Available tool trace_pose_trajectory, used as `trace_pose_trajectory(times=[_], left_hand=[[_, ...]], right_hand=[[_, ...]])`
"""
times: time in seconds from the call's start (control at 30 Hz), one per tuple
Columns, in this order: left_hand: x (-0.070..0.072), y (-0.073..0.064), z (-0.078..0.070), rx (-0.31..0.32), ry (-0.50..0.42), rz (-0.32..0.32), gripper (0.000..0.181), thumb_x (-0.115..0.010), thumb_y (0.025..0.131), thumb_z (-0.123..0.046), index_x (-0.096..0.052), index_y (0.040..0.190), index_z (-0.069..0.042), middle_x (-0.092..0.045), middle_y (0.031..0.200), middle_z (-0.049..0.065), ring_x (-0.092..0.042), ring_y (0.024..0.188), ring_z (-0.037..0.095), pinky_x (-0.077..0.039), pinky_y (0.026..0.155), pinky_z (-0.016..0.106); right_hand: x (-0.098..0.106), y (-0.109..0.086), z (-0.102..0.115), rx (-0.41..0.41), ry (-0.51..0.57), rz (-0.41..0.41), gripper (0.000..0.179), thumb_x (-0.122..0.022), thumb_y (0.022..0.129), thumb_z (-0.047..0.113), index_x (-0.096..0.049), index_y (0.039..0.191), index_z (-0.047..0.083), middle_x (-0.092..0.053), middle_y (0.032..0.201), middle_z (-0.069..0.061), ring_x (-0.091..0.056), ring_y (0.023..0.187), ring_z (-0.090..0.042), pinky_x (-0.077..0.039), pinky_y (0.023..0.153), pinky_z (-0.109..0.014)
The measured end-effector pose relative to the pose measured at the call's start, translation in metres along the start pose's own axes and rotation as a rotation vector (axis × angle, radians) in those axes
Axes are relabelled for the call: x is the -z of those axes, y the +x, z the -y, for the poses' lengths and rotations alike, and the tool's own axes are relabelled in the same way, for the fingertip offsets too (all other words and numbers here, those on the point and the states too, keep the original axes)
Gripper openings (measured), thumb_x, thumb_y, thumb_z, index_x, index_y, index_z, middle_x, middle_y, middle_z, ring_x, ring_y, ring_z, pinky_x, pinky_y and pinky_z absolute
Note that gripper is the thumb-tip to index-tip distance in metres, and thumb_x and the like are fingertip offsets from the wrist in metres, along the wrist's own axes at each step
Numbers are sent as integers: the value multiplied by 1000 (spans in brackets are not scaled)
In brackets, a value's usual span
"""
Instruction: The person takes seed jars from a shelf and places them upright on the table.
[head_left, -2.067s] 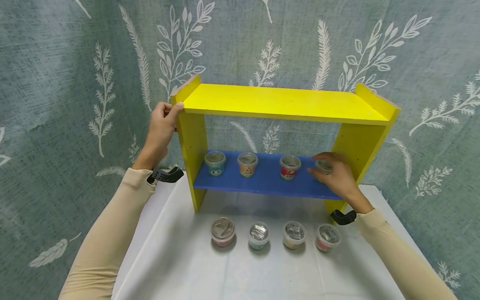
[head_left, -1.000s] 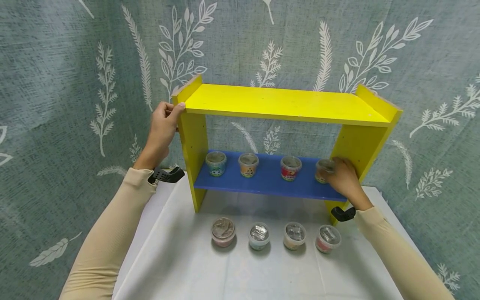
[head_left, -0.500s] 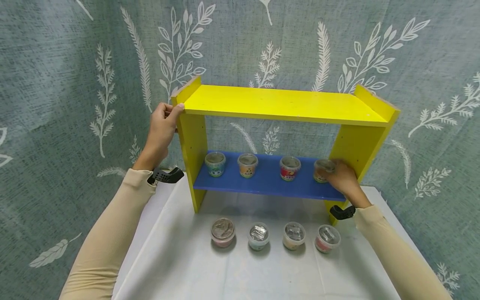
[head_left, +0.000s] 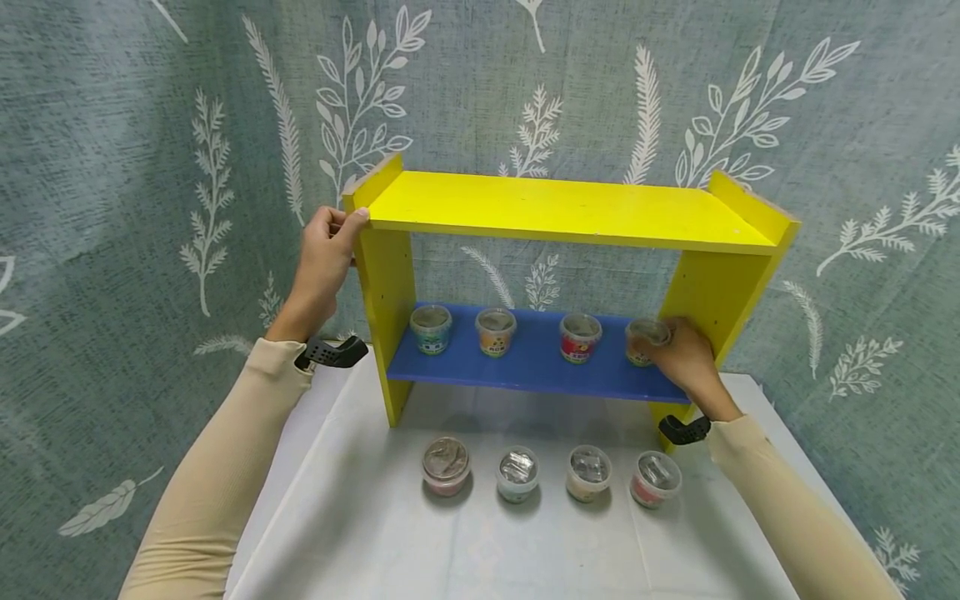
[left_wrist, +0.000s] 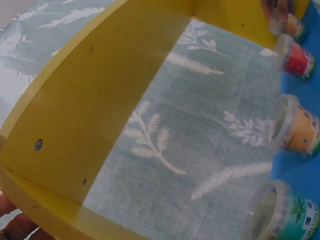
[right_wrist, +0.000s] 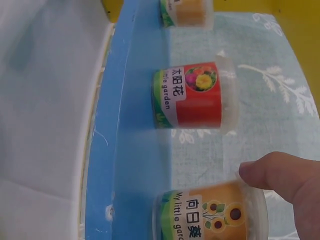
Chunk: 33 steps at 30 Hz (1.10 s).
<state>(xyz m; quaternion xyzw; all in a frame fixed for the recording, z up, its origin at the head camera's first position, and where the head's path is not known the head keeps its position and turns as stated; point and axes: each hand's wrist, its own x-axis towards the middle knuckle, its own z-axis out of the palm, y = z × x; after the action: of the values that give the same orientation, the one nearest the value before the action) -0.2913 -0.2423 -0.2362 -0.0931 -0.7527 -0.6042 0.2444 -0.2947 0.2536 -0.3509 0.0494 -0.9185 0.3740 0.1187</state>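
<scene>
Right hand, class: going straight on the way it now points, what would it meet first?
First the sunflower cup, which the right hand holds; beyond it, perhaps the leaf-patterned curtain, though depth is unclear.

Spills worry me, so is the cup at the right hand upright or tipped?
Upright: in the head view, the cup has its rim up and base toward the shelf, matching the red-labelled cup.

This place seems to be indoors, arranged like a small booth. Grey-green cloth with white leaf patterns hangs behind the white table and on both its sides. Whether it belongs to a home or a studio, I cannot tell.
</scene>
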Motion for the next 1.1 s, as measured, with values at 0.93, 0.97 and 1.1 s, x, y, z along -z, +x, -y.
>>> trace_pose_trajectory(times=[0.93,0.97,1.1], left_hand=[[0,-1,-1,-1,0,11,36,-56,103,-50,-48,105,-14,-49,104,3,-49,90,19,-42,79,36],[0,-1,-1,0,1,12,36,-56,103,-50,-48,105,-14,-49,104,3,-49,90,19,-42,79,36],[0,-1,-2,6,7,11,37,-56,103,-50,-48,105,-15,-49,105,3,-49,91,19,-42,80,36]], right_hand=[[12,-38,11,57,43,98,68,-76,90,53,-49,122,0,-49,96,-15,-47,76,-26,-42,62,-35],[12,-40,11,52,39,105,73,-75,90,54,-47,131,0,-52,105,-17,-49,83,-27,-44,67,-36],[13,-50,10,33,33,133,86,-74,91,56,-38,149,3,-50,136,-19,-53,108,-32,-48,82,-41]])
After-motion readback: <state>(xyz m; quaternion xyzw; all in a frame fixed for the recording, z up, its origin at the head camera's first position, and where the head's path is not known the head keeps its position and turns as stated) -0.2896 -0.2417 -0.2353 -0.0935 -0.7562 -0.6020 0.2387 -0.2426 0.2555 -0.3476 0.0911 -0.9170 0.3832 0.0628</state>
